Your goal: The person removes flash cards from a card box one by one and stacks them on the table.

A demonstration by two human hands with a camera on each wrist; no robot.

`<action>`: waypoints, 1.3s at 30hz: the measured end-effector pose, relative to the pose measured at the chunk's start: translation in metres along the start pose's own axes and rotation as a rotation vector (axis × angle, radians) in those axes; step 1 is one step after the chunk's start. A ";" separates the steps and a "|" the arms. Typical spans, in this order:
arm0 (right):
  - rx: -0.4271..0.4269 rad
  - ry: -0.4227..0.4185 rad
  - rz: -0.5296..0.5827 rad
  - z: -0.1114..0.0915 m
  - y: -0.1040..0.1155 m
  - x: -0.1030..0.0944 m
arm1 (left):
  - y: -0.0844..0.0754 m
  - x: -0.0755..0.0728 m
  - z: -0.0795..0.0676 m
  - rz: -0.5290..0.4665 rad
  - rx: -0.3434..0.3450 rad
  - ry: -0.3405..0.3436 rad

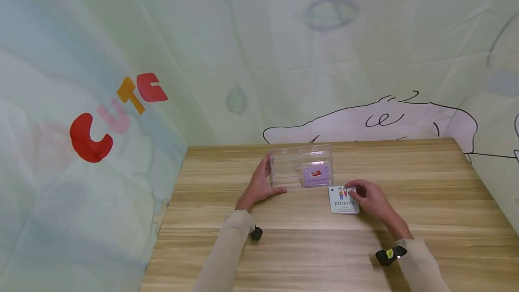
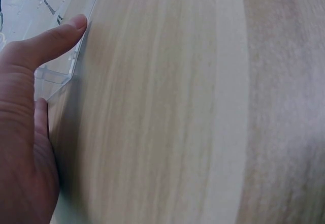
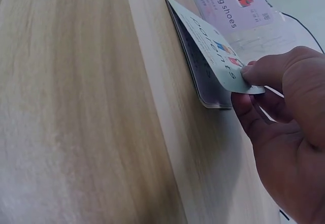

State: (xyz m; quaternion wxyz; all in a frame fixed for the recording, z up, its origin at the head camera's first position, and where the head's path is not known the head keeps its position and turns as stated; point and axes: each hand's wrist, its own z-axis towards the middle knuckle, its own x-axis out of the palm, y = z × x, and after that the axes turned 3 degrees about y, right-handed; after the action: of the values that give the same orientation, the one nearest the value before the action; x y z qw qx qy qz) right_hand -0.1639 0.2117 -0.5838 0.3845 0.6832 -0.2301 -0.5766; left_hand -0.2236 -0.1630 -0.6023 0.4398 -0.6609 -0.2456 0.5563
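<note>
A clear plastic card holder point(image 1: 285, 172) with several compartments stands toward the back of the table. My left hand point(image 1: 260, 185) grips its left side, the thumb along the front edge; in the left wrist view the thumb point(image 2: 61, 37) overlaps the holder's rim. A purple "running shoes" card point(image 1: 317, 176) sits in the lower right compartment. Just right and in front of the holder, my right hand point(image 1: 371, 198) pinches a pale "parents" card point(image 1: 342, 204) by its right edge. In the right wrist view this card is tilted up, with a darker card point(image 3: 203, 84) underneath it.
The wood-grain table point(image 1: 308, 256) extends in front of the holder and to both sides. A printed fabric backdrop point(image 1: 243, 48) hangs behind it and on the left. Black devices are strapped to both wrists.
</note>
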 end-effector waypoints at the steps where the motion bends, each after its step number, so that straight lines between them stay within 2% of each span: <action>1: -0.005 -0.001 -0.005 0.000 0.000 0.000 | 0.000 0.000 0.000 0.000 -0.001 0.001; 18: -0.093 -0.043 -0.096 0.000 -0.002 0.006 | 0.002 0.001 0.000 -0.008 0.006 -0.001; 39: -0.126 -0.036 -0.162 0.001 -0.004 0.008 | 0.002 0.000 0.001 0.005 0.003 0.011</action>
State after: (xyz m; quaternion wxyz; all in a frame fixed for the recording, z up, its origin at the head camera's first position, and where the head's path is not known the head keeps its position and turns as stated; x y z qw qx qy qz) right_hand -0.1641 0.2082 -0.5921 0.3748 0.6635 -0.1441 -0.6313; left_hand -0.2248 -0.1634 -0.6042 0.4406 -0.6638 -0.2407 0.5544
